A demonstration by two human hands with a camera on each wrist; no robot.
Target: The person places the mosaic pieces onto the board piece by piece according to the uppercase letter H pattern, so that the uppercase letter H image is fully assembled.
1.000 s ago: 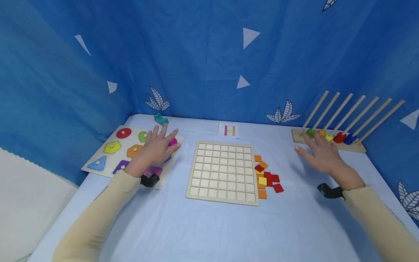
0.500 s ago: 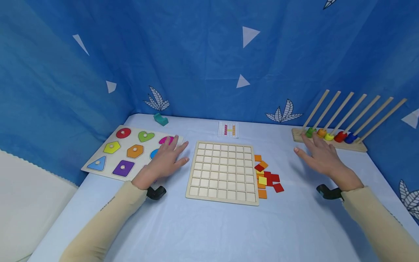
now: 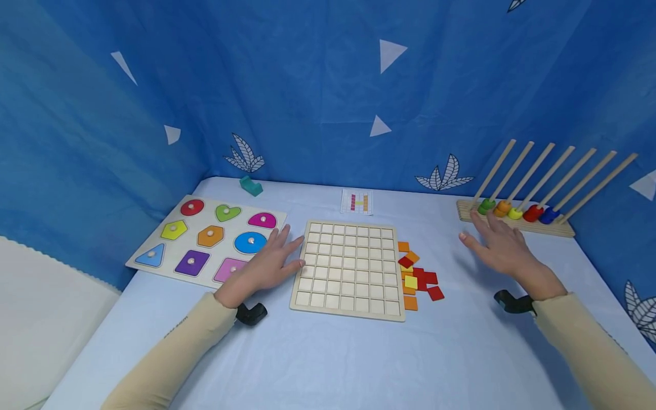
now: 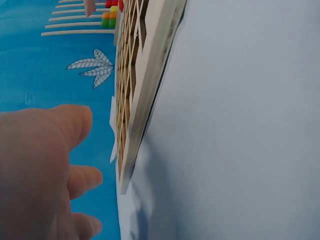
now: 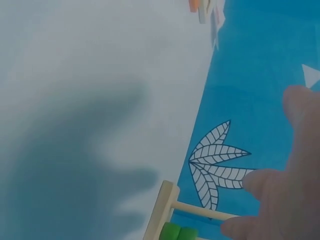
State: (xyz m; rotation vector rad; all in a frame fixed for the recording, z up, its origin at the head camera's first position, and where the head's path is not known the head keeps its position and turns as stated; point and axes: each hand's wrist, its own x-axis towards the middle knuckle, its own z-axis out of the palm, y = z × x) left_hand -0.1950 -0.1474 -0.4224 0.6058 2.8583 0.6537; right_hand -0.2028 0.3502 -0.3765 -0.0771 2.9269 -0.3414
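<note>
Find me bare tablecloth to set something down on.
Free: the white tablecloth before the grid board, between left sleeve and right sleeve; also the patch bounded by picture card, peg rack and loose tiles. Crowded: the board's right edge, where tiles pile up, and its left, where the left hand covers part of the gap to the shape puzzle.

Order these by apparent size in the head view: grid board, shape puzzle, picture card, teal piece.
Grid board and shape puzzle: too alike to rank, puzzle partly hidden
Picture card
Teal piece
</note>
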